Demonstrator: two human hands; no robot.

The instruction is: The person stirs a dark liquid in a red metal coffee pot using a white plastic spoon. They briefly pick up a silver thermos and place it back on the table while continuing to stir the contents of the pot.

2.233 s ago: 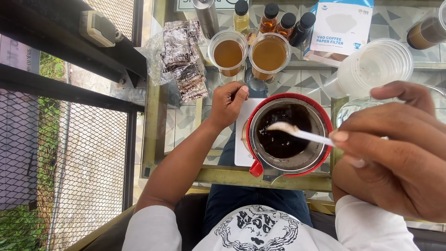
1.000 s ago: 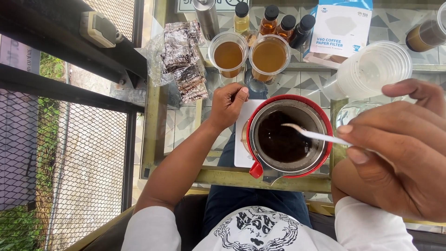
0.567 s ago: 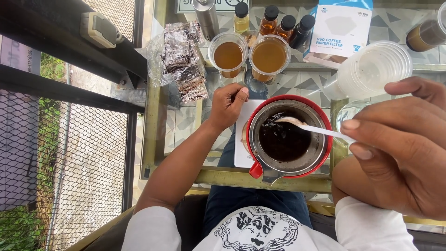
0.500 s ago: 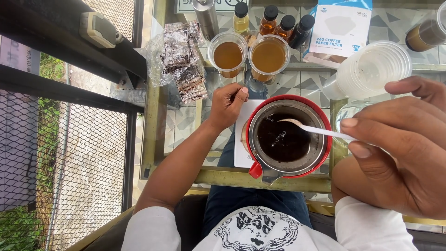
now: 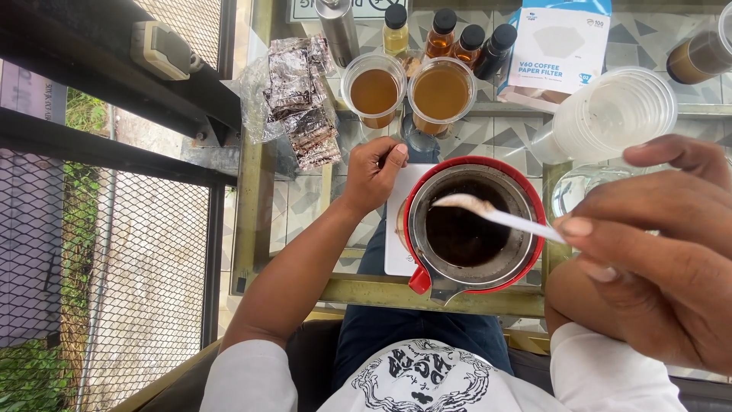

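Spoon bowl now lifted to the far rim of the red dripper, out of the dark coffee, pinched in the right hand. Left hand loosely curled on the white scale beside the dripper. Beyond it: two filled cups, four bottles.

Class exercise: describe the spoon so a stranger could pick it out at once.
Find the red-rimmed dripper at the centre of the glass table. Over its dark coffee the right hand holds a white spoon. It is the only utensil there, thin and pale.
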